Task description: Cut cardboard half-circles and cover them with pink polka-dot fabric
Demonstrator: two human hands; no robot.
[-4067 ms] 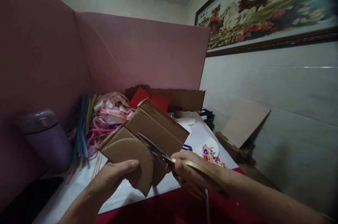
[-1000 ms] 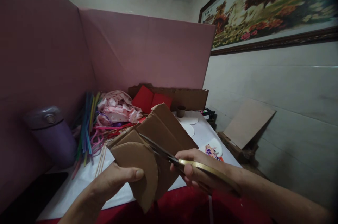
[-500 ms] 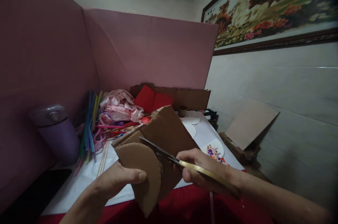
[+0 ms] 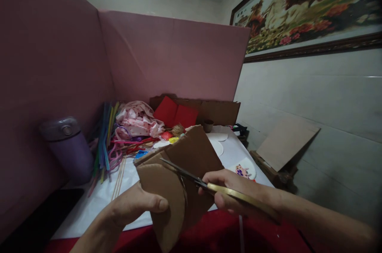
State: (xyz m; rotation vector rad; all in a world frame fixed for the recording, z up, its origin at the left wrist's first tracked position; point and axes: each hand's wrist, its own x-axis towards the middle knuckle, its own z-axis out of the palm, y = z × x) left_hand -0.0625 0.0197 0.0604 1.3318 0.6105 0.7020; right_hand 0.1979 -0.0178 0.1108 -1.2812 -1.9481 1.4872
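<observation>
Cardboard up over the bench, scissors on it!

The white-covered bench [image 4: 98,201] lies below. The brown cardboard [image 4: 191,151] hangs in the air above it, lower tip at the frame's bottom edge. The left hand [image 4: 134,205] has its grip pinching the rounded flap, thumb in front, fingers hidden behind. The right hand [image 4: 232,193] has its grip wrapped round the gold handles of the scissors [image 4: 186,174]; how far the blades part is hard to make out.
</observation>
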